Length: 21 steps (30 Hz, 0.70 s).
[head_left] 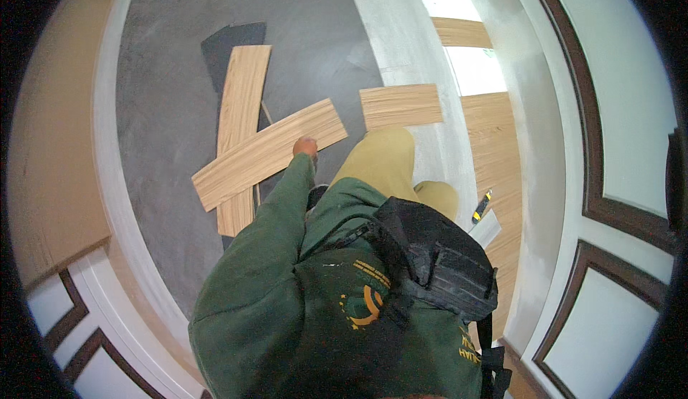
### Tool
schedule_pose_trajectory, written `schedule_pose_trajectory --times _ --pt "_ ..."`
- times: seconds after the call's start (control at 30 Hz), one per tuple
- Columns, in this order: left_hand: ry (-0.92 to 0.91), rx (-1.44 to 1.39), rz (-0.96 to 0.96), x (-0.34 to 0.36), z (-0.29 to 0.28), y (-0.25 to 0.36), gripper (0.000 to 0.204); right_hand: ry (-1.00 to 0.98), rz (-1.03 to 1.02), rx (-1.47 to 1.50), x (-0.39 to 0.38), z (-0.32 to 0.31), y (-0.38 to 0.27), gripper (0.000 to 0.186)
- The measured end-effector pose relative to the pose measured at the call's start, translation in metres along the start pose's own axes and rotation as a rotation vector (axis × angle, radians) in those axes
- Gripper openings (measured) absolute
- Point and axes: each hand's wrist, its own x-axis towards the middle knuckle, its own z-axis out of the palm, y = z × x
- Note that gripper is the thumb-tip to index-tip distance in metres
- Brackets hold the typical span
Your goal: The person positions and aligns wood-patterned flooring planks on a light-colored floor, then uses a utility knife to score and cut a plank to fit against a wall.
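Observation:
My left hand (306,147), at the end of a green sleeve, grips the near edge of a wood-look floor plank (269,152). Its fingers are partly hidden. That plank slants across a second plank (244,98), which runs away from me on the dark grey floor. A shorter plank piece (401,105) lies just beyond my knee, partly on the lighter floor strip. My right hand is out of sight; my torso and the black bag on it cover that side.
To the right, a yellow-and-black utility knife (483,206) and a white piece (486,229) rest on wood-look flooring (498,155). White doors with dark brown trim (595,184) flank that side. A tan panel (61,134) stands at the left. Dark sheet material (222,49) shows around the second plank.

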Motion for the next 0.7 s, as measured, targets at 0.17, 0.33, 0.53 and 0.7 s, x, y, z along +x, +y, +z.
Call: schedule_pose_trajectory --times 0.17,0.33,0.53,0.7 --pt "0.062 -0.251 -0.09 0.041 0.02 0.163 0.034 0.062 0.114 0.021 -0.026 -0.023 0.025 0.034" --pt "0.061 0.261 0.145 0.116 -0.005 0.197 0.064 0.021 0.182 0.148 -0.023 0.021 0.034 0.035" --pt "-0.136 0.329 0.138 0.101 0.017 0.285 0.075 0.108 0.286 0.298 -0.024 -0.008 0.134 0.035" --pt "-0.396 0.352 0.029 0.105 0.021 0.313 0.061 0.213 0.059 0.108 -0.021 -0.028 0.134 0.036"
